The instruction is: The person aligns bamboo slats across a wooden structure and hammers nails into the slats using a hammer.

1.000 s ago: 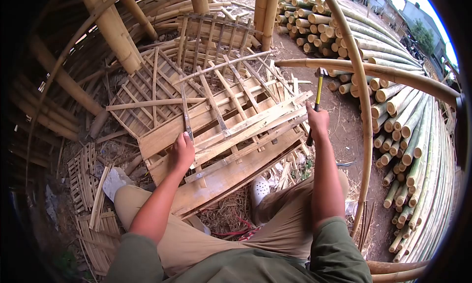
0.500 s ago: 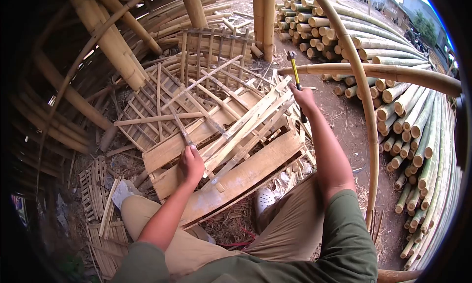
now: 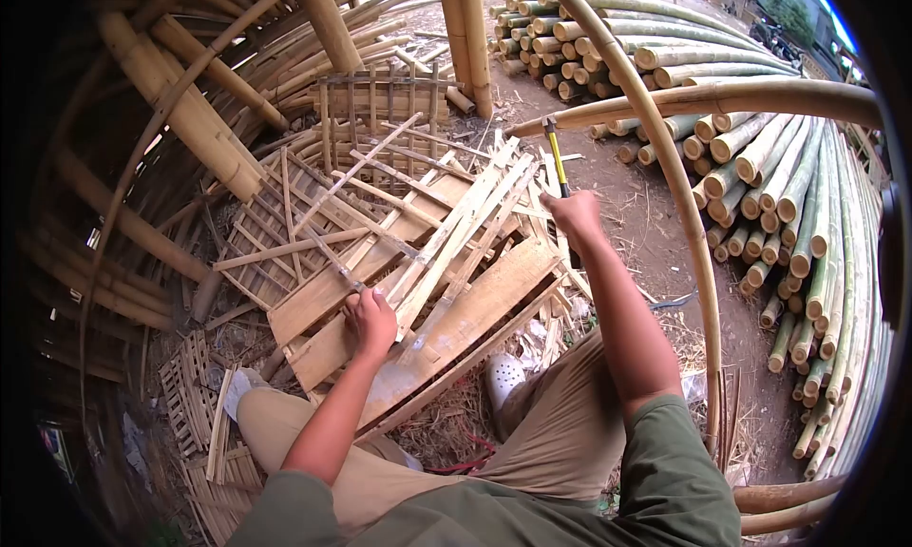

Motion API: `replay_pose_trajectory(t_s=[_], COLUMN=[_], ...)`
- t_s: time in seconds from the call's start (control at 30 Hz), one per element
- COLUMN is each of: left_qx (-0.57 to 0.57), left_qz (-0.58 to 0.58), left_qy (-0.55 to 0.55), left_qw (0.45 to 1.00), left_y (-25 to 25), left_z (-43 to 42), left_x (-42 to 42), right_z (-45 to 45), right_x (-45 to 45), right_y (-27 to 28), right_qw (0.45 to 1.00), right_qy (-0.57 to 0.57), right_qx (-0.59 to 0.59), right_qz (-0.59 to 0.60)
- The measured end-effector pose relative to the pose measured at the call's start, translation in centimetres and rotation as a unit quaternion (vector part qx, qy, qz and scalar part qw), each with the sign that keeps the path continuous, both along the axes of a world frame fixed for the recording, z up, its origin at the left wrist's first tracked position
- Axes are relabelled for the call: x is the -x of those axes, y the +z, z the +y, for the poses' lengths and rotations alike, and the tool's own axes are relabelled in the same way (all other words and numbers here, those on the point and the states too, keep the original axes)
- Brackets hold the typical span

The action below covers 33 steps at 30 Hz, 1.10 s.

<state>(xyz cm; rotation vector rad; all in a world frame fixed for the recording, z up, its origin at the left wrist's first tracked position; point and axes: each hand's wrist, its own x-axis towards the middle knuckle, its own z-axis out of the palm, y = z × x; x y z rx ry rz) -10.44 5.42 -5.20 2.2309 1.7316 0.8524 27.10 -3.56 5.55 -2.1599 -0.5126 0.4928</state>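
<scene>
My right hand (image 3: 576,216) is closed around the black grip of a hammer (image 3: 558,159), whose yellow handle points upward, head at the top. It is raised at the right end of a wooden bench (image 3: 465,314) made of planks. My left hand (image 3: 370,321) is closed on the near end of a thin bamboo strip (image 3: 332,260), which slants away over the planks. Several pale split slats (image 3: 465,226) lie across the bench between my hands. Beyond them, a lattice panel of bamboo slats (image 3: 271,226) leans with loose strips over it.
A large stack of cut bamboo poles (image 3: 760,181) fills the right side. A curved bamboo pole (image 3: 679,167) arches close to my right arm, and a horizontal one (image 3: 741,105) crosses behind the hammer. Thick bamboo posts (image 3: 180,115) stand left. Small slat panels (image 3: 190,381) lie by my leg.
The view has shifted a little to the right. My right hand and the hammer sit slightly lower in the picture. Both hands keep their hold.
</scene>
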Motion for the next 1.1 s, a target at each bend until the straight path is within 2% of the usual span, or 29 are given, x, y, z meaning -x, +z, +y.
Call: replay_pose_trajectory(t_s=[0.07, 0.2, 0.3, 0.37, 0.53, 0.67, 0.83, 1.1], left_qx=[0.058, 0.047, 0.004, 0.013, 0.009, -0.002, 0.019, 0.048], left_qz=[0.021, 0.055, 0.048, 0.039, 0.046, 0.057, 0.065, 0.027], left_qy=[0.028, 0.062, 0.083, 0.079, 0.093, 0.071, 0.056, 0.05], left_qw=[0.998, 0.995, 0.995, 0.996, 0.995, 0.996, 0.996, 0.997], left_y=[0.8, -0.3, -1.2, -0.5, -0.8, -1.2, -0.8, 0.2], left_z=[-1.3, -2.3, -3.0, -3.6, -3.7, -3.6, -4.4, -5.8], left_x=[-1.0, -2.1, -2.6, -2.9, -2.9, -2.7, -2.6, -4.6], right_z=[-1.1, -1.6, 0.9, 3.8, 3.9, 5.7, 4.5, 3.3], right_x=[1.6, 4.4, 5.2, 4.0, 4.2, 2.4, 2.7, 2.0], right_y=[-0.8, -3.1, -6.2, -9.3, -6.4, -10.0, -9.2, -8.0], right_qw=[0.998, 0.991, 0.997, 0.993, 0.992, 0.987, 0.972, 0.979], right_qy=[0.002, 0.003, -0.026, -0.019, -0.001, 0.025, 0.068, 0.034], right_qx=[-0.02, -0.041, -0.022, -0.027, -0.002, -0.065, -0.097, -0.086], right_qz=[0.056, 0.127, 0.075, 0.114, 0.125, 0.145, 0.203, 0.183])
